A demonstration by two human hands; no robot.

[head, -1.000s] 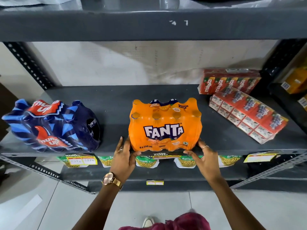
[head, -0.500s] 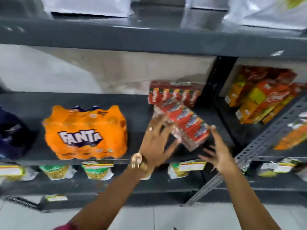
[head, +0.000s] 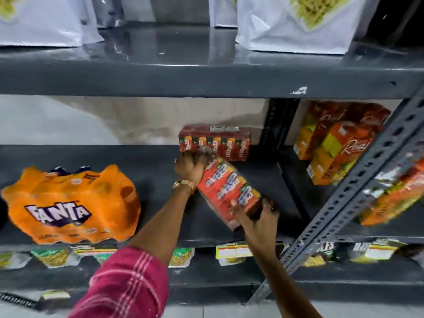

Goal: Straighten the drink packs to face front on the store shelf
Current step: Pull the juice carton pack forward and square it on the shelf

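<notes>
Juice-carton pack [head: 229,191], red shrink-wrap, lies skewed on the grey shelf [head: 156,161], near corner by the front lip. Left hand [head: 189,167] fingers curled over its far end; right hand [head: 258,218] fingers wrapped on its near end. Second carton pack [head: 215,143] stands just behind at the wall. Bare shelf separates it from the Fanta pack [head: 71,205] to the left; upright post [head: 358,191] close on the right.

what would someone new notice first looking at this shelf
Probably the bright orange Fanta pack at the left of the middle shelf, facing front. Next, the red juice-carton pack lying askew mid-shelf, the left hand on its far end, the right hand on its near end.
</notes>
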